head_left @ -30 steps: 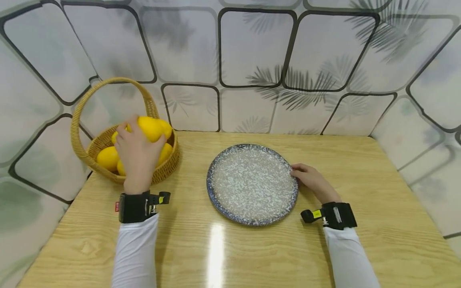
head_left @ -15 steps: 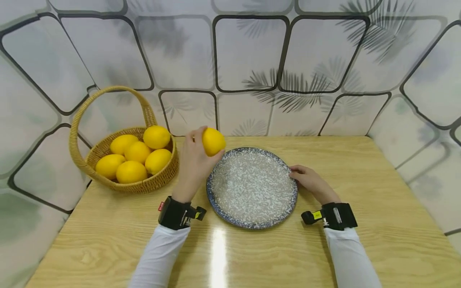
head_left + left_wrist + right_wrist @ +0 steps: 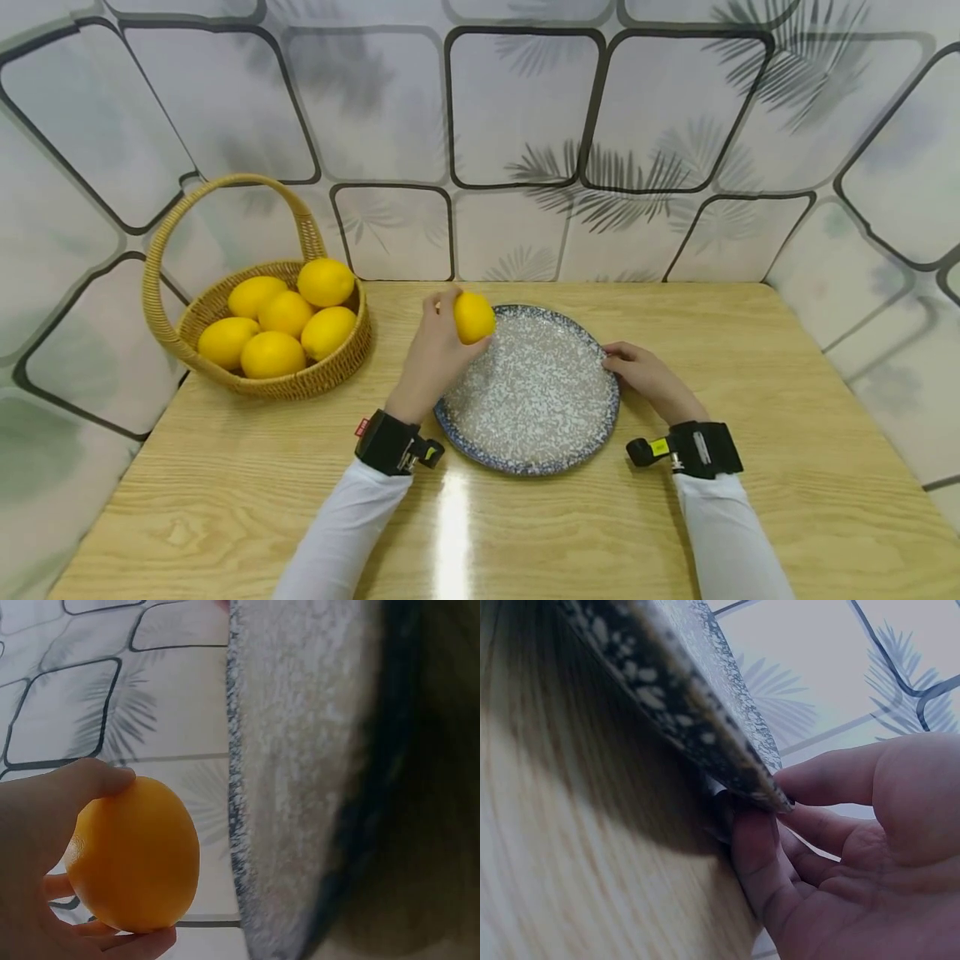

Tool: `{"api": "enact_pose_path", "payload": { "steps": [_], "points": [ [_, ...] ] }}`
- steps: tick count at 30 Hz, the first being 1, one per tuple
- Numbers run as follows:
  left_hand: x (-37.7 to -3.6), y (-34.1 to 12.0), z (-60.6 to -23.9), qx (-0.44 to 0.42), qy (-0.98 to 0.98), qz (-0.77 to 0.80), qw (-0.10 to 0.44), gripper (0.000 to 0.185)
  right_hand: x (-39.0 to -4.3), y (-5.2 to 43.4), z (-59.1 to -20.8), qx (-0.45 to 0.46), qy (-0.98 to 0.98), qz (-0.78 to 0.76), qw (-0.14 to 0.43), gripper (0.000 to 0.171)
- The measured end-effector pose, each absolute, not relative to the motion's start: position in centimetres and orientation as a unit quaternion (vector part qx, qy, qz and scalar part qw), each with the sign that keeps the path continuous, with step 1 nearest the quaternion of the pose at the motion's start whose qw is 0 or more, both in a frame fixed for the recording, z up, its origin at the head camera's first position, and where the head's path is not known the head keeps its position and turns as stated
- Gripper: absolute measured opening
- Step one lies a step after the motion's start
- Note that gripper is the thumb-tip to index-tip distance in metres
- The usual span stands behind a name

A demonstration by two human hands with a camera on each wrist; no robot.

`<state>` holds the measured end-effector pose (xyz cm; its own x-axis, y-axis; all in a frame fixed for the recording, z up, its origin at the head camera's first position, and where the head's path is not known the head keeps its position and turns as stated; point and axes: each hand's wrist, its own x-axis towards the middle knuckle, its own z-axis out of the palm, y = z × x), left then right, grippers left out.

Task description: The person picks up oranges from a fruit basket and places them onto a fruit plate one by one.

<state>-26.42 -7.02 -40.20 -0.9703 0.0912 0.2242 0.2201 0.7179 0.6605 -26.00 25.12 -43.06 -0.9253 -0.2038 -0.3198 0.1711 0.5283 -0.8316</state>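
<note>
Six lemons: five in the basket [image 3: 168, 321], one lemon [image 3: 474, 317] held above the plate [image 3: 540, 433]. One basket, one plate, one counter [image 3: 585, 525], two hands, two wrist straps.

A deep yellow lemon [image 3: 474, 317] sits at ten o'clock over the round plate [image 3: 547, 417], white-speckled inside a dark blue mottled rim. At nine o'clock, a tan woven wicker basket [image 3: 300, 385] carries five yellow lemons [image 3: 272, 355]. The pale wooden table [image 3: 570, 533] shows blond grain. The wall panels [image 3: 525, 108] are off-white with black outlines and grey palm fronds.
</note>
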Motion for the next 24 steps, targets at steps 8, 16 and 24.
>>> {"api": "enact_pose_path", "payload": {
  "steps": [8, 16, 24],
  "points": [
    [-26.8, -6.5, -42.1, -0.101, -0.941, -0.317, 0.067, 0.082, -26.3, 25.3, -43.3, -0.006, 0.853, -0.485, 0.191, 0.052],
    [-26.5, -6.7, -41.6, -0.102, -0.954, -0.273, 0.071, 0.081, -26.3, 25.2, -43.4, -0.002, 0.85, -0.491, 0.191, 0.052],
    [-26.3, -7.0, -40.8, -0.107, -0.949, -0.292, 0.05, 0.087, -26.3, 25.2, -43.3, 0.002, 0.85, -0.489, 0.195, 0.052]
  ]
}}
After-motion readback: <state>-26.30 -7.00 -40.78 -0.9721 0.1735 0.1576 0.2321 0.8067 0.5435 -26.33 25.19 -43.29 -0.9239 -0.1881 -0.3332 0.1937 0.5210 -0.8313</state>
